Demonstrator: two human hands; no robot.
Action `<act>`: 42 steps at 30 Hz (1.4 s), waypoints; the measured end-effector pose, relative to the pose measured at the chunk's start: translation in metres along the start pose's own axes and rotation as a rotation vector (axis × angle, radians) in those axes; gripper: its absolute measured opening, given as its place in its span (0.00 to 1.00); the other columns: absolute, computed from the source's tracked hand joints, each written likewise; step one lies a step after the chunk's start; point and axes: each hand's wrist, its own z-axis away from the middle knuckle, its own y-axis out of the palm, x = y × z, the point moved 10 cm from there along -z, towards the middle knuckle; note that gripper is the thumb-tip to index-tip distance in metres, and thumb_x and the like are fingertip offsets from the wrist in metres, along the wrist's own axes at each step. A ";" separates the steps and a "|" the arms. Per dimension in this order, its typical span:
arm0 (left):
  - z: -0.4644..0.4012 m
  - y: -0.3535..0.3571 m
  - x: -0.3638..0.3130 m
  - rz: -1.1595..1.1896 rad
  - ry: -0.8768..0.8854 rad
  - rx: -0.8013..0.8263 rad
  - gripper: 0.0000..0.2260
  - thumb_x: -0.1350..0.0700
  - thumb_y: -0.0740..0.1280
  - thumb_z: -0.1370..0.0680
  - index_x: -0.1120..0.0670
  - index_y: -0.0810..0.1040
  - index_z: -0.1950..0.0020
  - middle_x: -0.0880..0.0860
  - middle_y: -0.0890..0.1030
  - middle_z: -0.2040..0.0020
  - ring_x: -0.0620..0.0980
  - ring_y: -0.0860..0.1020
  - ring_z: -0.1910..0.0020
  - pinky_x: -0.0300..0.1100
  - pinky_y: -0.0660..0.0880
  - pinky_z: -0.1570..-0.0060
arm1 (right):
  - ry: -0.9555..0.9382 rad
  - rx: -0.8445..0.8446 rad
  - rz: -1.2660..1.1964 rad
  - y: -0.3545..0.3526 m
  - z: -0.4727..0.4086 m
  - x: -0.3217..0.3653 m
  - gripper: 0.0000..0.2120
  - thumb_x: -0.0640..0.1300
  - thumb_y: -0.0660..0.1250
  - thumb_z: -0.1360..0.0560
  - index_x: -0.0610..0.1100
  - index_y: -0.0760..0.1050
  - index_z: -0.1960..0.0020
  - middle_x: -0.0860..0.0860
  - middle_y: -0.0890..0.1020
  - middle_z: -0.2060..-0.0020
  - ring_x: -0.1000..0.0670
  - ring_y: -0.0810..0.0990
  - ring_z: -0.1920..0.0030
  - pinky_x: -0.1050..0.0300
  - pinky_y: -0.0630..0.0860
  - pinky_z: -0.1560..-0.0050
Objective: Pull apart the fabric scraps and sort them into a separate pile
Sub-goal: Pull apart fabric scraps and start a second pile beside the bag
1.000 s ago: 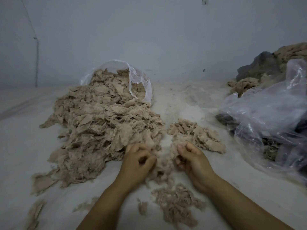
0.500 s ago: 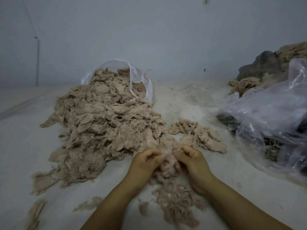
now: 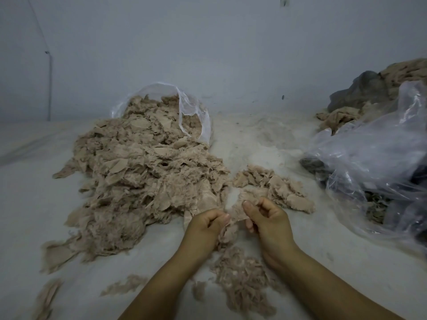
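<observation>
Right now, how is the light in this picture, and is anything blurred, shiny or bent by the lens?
Head view: dim, flat, bluish light with almost no hard shadows; white glare streaks on the clear plastic bag at right; the fluffy pulled scraps near the bottom edge look soft; the wide lens makes both forearms splay outward; the scrap between the left hand and right hand stays fairly sharp.

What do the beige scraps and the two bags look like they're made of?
Big scrap pile: thin beige fabric, matte, with frayed, fuzzy edges, perhaps a mesh-like knit. Bag behind the pile and bag at right: clear thin plastic film, judging by glossy wrinkles and see-through walls.
</observation>
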 end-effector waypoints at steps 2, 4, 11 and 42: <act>0.000 0.001 -0.002 -0.072 0.039 -0.011 0.15 0.58 0.61 0.20 0.54 0.70 0.67 0.49 0.69 0.71 0.45 0.67 0.70 0.38 0.66 0.66 | -0.008 -0.041 -0.004 -0.001 0.001 -0.001 0.08 0.37 0.69 0.26 0.40 0.71 0.61 0.50 0.71 0.79 0.54 0.68 0.77 0.64 0.68 0.75; 0.000 0.002 0.001 -0.084 0.033 -0.014 0.15 0.57 0.60 0.19 0.54 0.69 0.67 0.51 0.68 0.69 0.47 0.67 0.68 0.42 0.65 0.64 | -0.009 -0.085 0.010 -0.005 0.001 -0.002 0.07 0.37 0.69 0.26 0.42 0.73 0.61 0.50 0.71 0.79 0.55 0.68 0.77 0.65 0.68 0.75; 0.002 -0.022 0.013 0.240 -0.098 -0.095 0.19 0.42 0.63 0.28 0.58 0.77 0.65 0.60 0.74 0.68 0.54 0.73 0.67 0.40 0.71 0.65 | -0.141 -0.075 0.275 -0.016 -0.003 0.021 0.12 0.37 0.68 0.25 0.47 0.75 0.66 0.51 0.76 0.74 0.54 0.74 0.71 0.64 0.72 0.68; 0.008 0.003 0.004 -0.099 -0.005 0.211 0.18 0.60 0.65 0.22 0.45 0.80 0.70 0.44 0.70 0.73 0.42 0.68 0.71 0.33 0.66 0.67 | 0.017 -0.162 0.048 -0.036 -0.011 0.014 0.10 0.36 0.69 0.26 0.40 0.77 0.66 0.46 0.75 0.73 0.48 0.69 0.70 0.58 0.66 0.71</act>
